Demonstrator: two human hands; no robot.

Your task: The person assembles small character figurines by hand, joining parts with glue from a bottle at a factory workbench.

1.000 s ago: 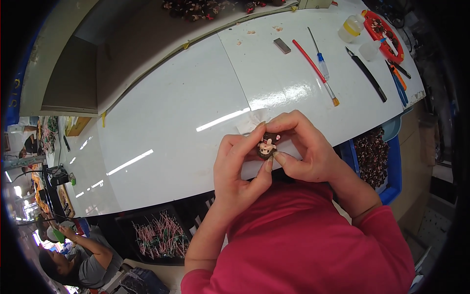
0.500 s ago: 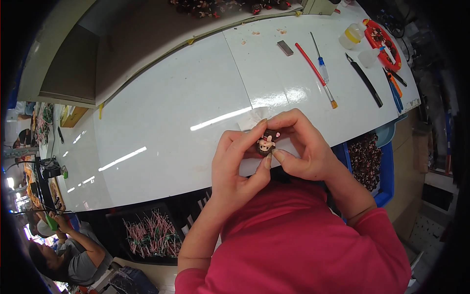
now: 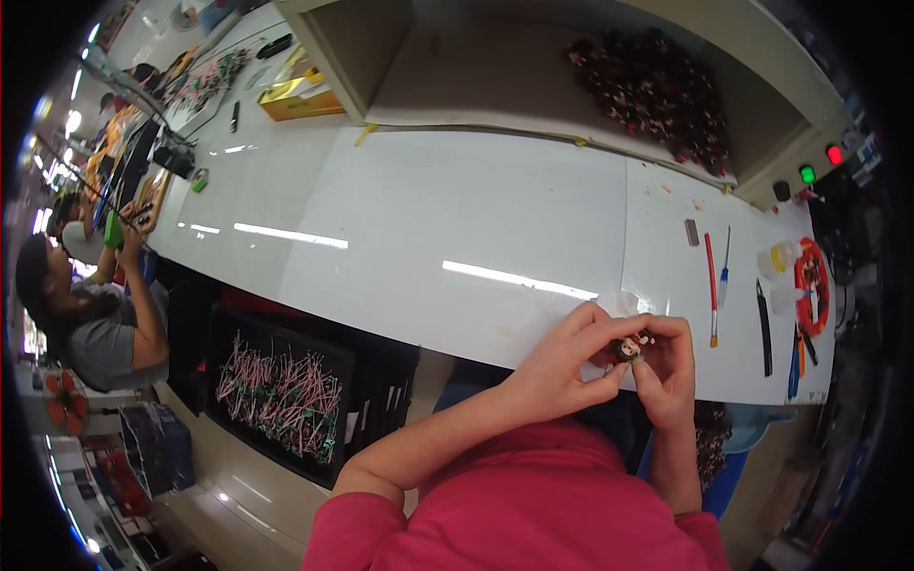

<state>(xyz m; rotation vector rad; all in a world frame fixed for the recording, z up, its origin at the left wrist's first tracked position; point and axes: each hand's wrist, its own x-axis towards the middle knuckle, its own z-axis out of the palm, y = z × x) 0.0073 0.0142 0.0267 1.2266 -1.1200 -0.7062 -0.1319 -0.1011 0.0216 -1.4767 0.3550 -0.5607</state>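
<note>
A small doll-like figurine (image 3: 628,350) with dark brown hair and a pale face is pinched between my two hands, just above the table's near edge. My left hand (image 3: 571,364) grips it from the left, thumb and forefinger closed on it. From the right, my right hand (image 3: 672,373) holds it with a bent forefinger over the top and the thumb below. The fingers hide part of the figurine. Behind the fingertips a crumpled whitish sheet (image 3: 624,303) lies on the white table (image 3: 400,219).
To the right lie a grey block (image 3: 692,232), red paintbrush (image 3: 710,276), blue-handled screwdriver (image 3: 725,278), black slim tool (image 3: 764,333), pliers (image 3: 794,366) and red tray (image 3: 805,309). A shelf (image 3: 476,86) holds piled brown pieces (image 3: 657,95). A black crate (image 3: 343,352) and a co-worker (image 3: 114,319) are left.
The view has swung left, so table, shelf and hands appear shifted to the right and more of the left side shows. Both hands keep their hold on the figurine.
</note>
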